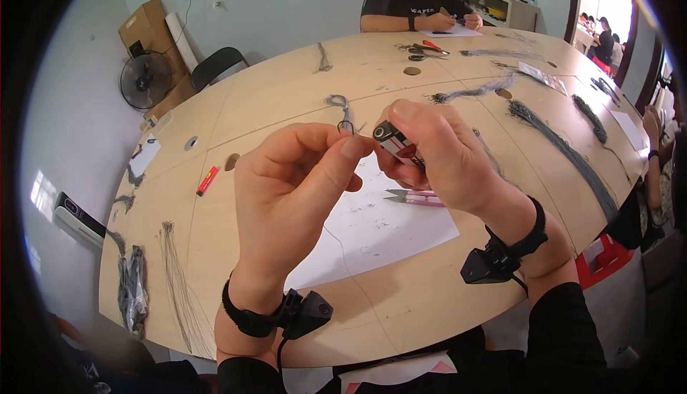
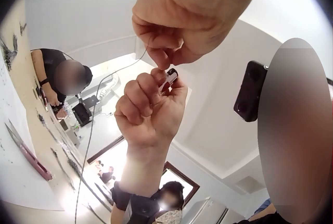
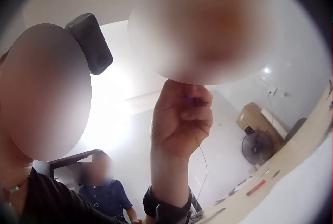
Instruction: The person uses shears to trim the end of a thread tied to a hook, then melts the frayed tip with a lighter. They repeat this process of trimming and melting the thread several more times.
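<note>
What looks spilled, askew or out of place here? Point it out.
Dark specks lie scattered over the white paper, looking like stray debris on a plain sheet; whether spilled or cut off, I can't tell. The pink-handled snips lie open there. Nothing looks clearly damaged.

Black sleeves stop short of the wrists. Black straps circle both wrists, each bearing an angular black camera with a thin dark cable.

The lighter looks glossy, the paper matt, the tabletop smooth wood.
</note>
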Demonstrator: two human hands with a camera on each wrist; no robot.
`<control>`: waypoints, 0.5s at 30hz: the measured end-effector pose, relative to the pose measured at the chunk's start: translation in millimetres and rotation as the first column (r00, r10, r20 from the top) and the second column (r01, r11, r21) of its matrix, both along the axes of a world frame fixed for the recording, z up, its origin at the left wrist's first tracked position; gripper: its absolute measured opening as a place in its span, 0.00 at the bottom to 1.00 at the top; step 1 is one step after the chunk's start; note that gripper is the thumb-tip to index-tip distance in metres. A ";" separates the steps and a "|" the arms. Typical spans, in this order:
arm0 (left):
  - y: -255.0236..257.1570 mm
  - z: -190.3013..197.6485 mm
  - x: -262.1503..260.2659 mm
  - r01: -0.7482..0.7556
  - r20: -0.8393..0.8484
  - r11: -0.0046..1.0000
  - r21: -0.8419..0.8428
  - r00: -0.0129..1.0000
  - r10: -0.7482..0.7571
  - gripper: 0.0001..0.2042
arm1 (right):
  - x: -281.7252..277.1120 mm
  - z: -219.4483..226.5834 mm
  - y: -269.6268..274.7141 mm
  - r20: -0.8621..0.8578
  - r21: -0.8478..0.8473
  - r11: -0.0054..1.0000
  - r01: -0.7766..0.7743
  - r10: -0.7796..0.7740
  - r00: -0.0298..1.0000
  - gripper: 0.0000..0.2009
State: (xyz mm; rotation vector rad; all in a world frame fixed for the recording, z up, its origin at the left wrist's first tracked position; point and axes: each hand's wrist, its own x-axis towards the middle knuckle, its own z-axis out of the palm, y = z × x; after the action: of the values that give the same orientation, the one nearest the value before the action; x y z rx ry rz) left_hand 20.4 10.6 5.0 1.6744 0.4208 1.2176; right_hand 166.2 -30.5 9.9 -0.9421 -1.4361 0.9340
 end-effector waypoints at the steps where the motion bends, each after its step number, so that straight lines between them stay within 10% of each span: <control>1: -0.3 0.0 0.1 -0.003 -0.003 1.000 -0.002 1.000 0.003 0.05 | 0.4 -0.2 0.1 0.000 0.000 1.000 0.001 -0.001 1.000 0.19; 15: -1.6 3.0 -1.2 -0.015 -0.064 0.999 -0.038 0.998 0.013 0.06 | 5.2 -1.0 1.2 0.014 -0.018 0.998 -0.058 0.058 0.998 0.19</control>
State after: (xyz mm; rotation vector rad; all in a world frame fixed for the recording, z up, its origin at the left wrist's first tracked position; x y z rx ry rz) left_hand 19.3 9.0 8.0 1.6836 0.4929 1.1617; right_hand 171.4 -29.3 8.9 -0.9256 -1.4762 0.9858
